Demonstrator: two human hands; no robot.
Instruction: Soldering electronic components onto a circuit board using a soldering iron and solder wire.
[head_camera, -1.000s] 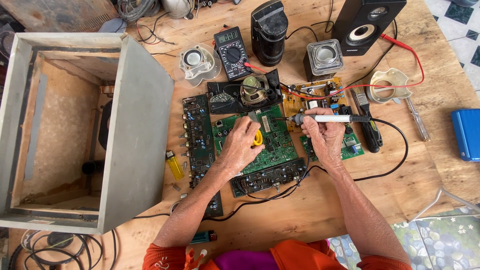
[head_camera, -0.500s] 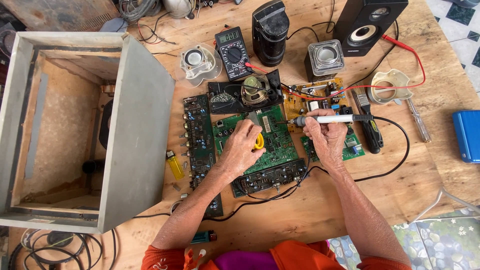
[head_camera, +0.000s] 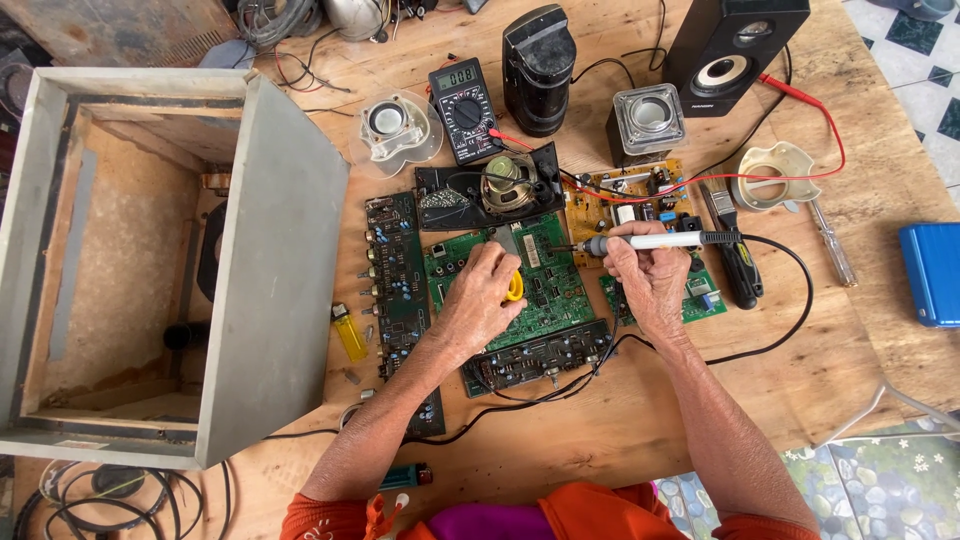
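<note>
Nothing much has shifted since a moment ago: the soldering iron (head_camera: 655, 241) lies as level as before, its long axis running across the bench, tip pointing to the person's left over the green circuit board (head_camera: 545, 285), cord trailing off right. The right hand (head_camera: 650, 275) has its fingers closed round the white handle. The left hand (head_camera: 485, 295) rests on the board, fingers curled over a small yellow thing (head_camera: 514, 287). All this sits on a cluttered plywood bench (head_camera: 620, 430), with a multimeter (head_camera: 466, 109) and black speaker (head_camera: 735, 45) behind, an open grey cabinet (head_camera: 270, 270) to the left.
</note>
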